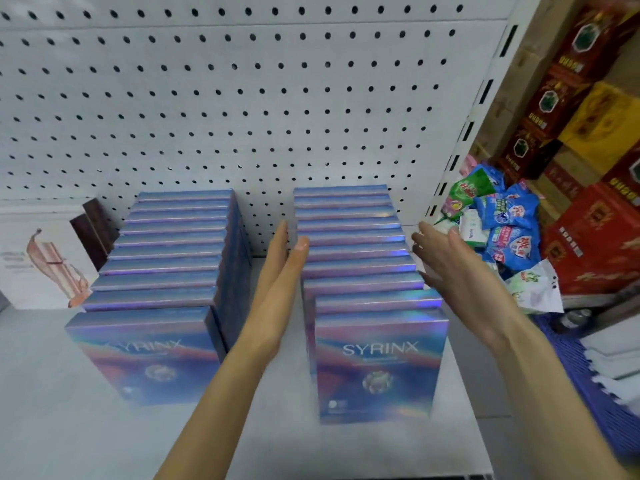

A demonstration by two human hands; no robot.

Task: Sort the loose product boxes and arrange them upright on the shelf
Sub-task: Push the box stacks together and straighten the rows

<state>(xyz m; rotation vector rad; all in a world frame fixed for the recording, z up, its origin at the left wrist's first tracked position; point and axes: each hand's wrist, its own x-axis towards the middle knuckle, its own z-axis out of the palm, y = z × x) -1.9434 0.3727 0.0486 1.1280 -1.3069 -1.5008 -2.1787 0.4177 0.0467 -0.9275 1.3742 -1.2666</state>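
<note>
At the far left of the shelf point(69, 427) stands a white box point(41, 261) with a pink figure on it. Just behind it are two dark brown boxes point(93, 233). Next to them is the left row point(166, 258) of shiny blue-purple boxes. They stand upright, one behind the other, from the front of the shelf back to the pegboard point(242, 98).

The left hand point(280, 271) is in the gap between the two rows. Its fingers are straight and close together, it holds nothing, and the palm faces the right row point(360, 258). I cannot tell if the palm touches the boxes.

The right row also stands upright, and its front box point(377, 365) shows the word SYRINX. The two front boxes sit a little more to the right than those behind.

The right hand point(453, 268) is at the right side of this row. Its fingers are straight and spread, it holds nothing, and the fingertips are just beside the boxes. The hand is blurred, so contact is not sure.

Beyond the shelf post lie blue and green packets point(502, 216) in a heap. Further right are stacked red cartons point(595, 237), and below them is a purple crate point(588, 375).
</note>
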